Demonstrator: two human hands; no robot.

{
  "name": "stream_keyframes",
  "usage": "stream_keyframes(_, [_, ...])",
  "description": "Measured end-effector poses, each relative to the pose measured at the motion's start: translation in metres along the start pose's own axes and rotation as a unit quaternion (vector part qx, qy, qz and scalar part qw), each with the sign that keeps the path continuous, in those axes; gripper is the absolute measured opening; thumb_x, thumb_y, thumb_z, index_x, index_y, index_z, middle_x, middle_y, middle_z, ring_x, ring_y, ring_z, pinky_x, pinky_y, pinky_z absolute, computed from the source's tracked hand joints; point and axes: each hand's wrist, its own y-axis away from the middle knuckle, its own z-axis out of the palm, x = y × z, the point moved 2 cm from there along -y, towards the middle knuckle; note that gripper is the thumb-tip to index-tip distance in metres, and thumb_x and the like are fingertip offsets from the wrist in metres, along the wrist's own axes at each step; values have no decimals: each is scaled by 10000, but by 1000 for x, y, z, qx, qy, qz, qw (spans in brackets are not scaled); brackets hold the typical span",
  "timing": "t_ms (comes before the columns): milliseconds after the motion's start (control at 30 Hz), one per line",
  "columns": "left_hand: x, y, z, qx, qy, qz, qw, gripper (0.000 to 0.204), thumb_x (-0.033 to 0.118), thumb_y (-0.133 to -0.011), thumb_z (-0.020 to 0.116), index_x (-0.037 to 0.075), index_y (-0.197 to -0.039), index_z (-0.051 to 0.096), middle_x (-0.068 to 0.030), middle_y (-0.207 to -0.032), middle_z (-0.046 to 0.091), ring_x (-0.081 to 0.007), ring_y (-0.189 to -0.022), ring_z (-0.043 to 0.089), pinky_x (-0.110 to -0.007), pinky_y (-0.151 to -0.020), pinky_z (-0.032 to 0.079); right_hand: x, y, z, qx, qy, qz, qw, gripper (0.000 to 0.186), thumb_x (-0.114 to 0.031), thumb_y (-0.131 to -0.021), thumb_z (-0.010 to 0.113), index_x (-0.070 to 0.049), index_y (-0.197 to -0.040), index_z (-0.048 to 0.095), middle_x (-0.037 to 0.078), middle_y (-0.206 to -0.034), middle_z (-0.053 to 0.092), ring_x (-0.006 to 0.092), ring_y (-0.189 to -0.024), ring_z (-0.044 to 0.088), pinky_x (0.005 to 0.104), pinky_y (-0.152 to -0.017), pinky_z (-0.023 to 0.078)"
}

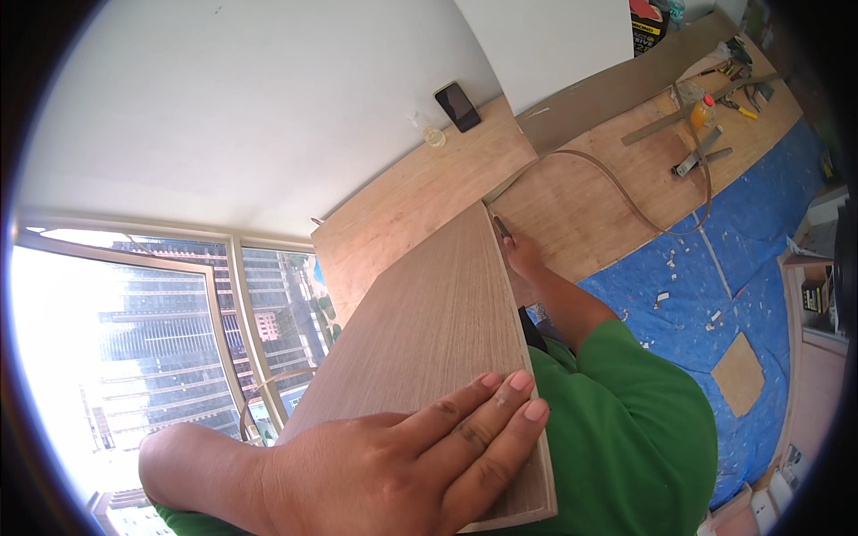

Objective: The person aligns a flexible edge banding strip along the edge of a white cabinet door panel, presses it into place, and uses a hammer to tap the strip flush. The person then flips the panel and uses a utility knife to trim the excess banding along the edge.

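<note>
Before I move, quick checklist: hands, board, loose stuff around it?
1. Left hand on board: ok, laid across its near end, fingertips close to the right edge.
2. Right hand grip: ok, it holds a small dark tool by the board's far corner.
3. Board supported underneath: cannot tell, underside hidden.
4. Phone away from board: ok, by the white wall, well apart.
5. Curved strip clear of board: cannot tell, one end runs close to the far corner; contact unclear.
6. Blue sheet free of scraps: not ok, pale bits lie scattered on it.
</note>
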Motion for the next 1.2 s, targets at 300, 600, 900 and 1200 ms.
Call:
stream_keyframes(300, [-2, 1, 2, 17, -25, 21, 999, 724, 411, -993, 542, -199, -1372, 449, -367, -1309, 578, -436, -1110, 679, -388, -799, 633, 0, -7, 6, 2, 5, 1, 1000, 384, -357, -1038, 493, -13, -1043, 665, 242, -899, 684, 444, -866, 661, 522, -772, 497])
stream_keyframes(600, [-4, 0, 1, 29, -27, 24, 999, 720, 432, -1017, 494, -206, -1350, 471, -376, -1264, 601, -431, -1071, 698, -382, -755, 646, -3, -10, 11, -11, 18, 15, 1000, 453, -405, -1055, 445, 1, -1109, 639, 269, -942, 690, 471, -920, 662, 532, -808, 503])
stream_keyframes(900, [-8, -2, -5, 8, -38, 41, 998, 664, 386, -1035, 467, -208, -1331, 490, -378, -1255, 606, -425, -1063, 703, -368, -724, 649, 1, -12, 15, -2, 20, 15, 1000, 458, -410, -1057, 432, -5, -1124, 636, 276, -990, 686, 467, -954, 658, 529, -825, 502])
stream_keyframes(1200, [-15, 0, 4, 48, -58, 69, 995, 601, 292, -988, 517, -215, -1311, 505, -379, -1222, 623, -425, -1030, 716, -368, -705, 649, -11, -13, 11, -50, 54, 31, 997, 423, -343, -1081, 394, 3, -1219, 597, 260, -1110, 675, 449, -1064, 639, 531, -912, 484])
